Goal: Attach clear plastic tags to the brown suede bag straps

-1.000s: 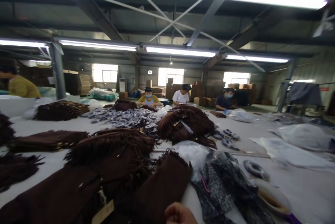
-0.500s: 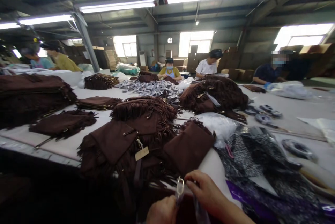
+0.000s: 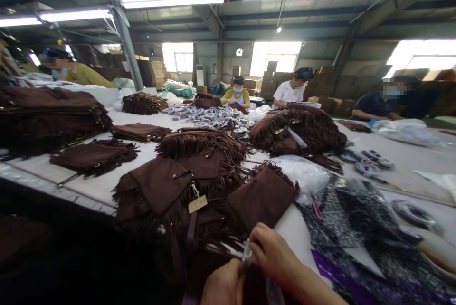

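Observation:
At the bottom centre, my left hand [image 3: 223, 282] is closed round a wrapped strap with a metal clasp [image 3: 247, 251] at its upper end. My right hand [image 3: 272, 252] is closed too, its fingertips pinching at that clasp from the right. Clear wrapping hangs below my right hand. Just beyond my hands lies a flat brown fringed bag [image 3: 263, 196]. Left of it, another brown bag [image 3: 160, 186] has a tan tag [image 3: 197, 204] attached.
Brown bag piles [image 3: 297, 129] and coiled wrapped straps [image 3: 213, 116] lie on the white table [image 3: 402, 153]. Black-and-white speckled plastic [image 3: 359, 219] is at the right, with a clear bag [image 3: 302, 176] beside it. Several people sit across and to the left.
The view has shifted slightly, so the table things appear further right. My right fingers have moved onto the metal clasp, which showed as an uncovered ring before.

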Available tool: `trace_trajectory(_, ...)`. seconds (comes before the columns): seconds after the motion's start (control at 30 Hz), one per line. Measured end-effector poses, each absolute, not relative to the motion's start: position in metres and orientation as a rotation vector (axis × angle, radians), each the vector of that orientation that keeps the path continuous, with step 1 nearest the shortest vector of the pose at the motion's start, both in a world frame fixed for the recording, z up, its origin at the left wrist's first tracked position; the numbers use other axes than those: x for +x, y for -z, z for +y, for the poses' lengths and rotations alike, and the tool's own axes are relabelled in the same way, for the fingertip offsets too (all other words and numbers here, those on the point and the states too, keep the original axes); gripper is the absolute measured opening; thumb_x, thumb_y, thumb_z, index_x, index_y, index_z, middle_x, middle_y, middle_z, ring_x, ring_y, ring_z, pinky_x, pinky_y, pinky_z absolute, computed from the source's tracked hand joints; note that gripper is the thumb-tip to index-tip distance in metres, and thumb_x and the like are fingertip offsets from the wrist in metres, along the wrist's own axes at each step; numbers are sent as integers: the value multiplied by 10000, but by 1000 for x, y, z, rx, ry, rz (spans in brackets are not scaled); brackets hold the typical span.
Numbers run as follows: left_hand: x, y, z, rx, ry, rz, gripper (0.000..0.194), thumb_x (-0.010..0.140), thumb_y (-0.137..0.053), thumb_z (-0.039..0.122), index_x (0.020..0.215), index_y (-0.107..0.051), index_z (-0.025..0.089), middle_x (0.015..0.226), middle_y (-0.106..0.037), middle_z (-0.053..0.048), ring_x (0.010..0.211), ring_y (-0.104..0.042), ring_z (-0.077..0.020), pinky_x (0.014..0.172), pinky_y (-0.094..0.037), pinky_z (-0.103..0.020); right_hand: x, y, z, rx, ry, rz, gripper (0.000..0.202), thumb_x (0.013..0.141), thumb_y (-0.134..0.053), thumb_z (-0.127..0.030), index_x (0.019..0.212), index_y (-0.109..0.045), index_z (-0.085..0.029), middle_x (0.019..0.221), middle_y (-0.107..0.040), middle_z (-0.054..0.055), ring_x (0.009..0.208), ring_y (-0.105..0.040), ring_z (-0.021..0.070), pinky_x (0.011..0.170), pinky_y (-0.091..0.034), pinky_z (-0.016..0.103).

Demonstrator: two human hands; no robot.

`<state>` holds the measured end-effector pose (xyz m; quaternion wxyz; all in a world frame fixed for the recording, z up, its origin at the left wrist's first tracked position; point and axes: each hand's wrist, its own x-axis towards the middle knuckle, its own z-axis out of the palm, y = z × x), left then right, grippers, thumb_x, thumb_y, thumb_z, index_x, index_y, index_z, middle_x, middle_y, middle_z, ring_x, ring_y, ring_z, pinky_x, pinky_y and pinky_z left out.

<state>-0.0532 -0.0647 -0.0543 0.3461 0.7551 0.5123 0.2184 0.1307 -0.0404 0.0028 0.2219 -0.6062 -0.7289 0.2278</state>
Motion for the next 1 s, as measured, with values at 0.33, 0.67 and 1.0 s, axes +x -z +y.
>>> trace_trajectory(0.33, -26, 37, -58, 1133, -508, 1136, 261, 855, -567, 400, 882, -625, 147, 662, -632, -21, 539, -571, -148, 488, -410, -237, 129, 17, -36, -1862, -382, -2039, 173, 913, -414, -132, 815, -530, -213, 835, -637, 51, 787, -603, 199, 692, -376, 285)
trace_trajectory(0.67, -41, 39, -49, 858, -431, 887, 580, 652, -634, 742, 772, -535, 183, 521, -457, 76, 360, -331, -53, 377, -218, -188, 143, 21, -28, -1609, -928, -1506, 78, 800, -490, -260, 758, -536, -212, 633, -530, -31, 623, -528, 168, 581, -390, 261)
trace_trajectory(1.0, -64, 44, -36, 287, -313, 676, 291, 863, -597, 419, 762, -532, 153, 510, -279, 115, 379, -151, -32, 416, -159, -163, 148, 3, -39, -1553, -1016, -1623, 144, 786, -529, -215, 778, -669, -180, 738, -664, 1, 721, -588, 169, 660, -427, 250)
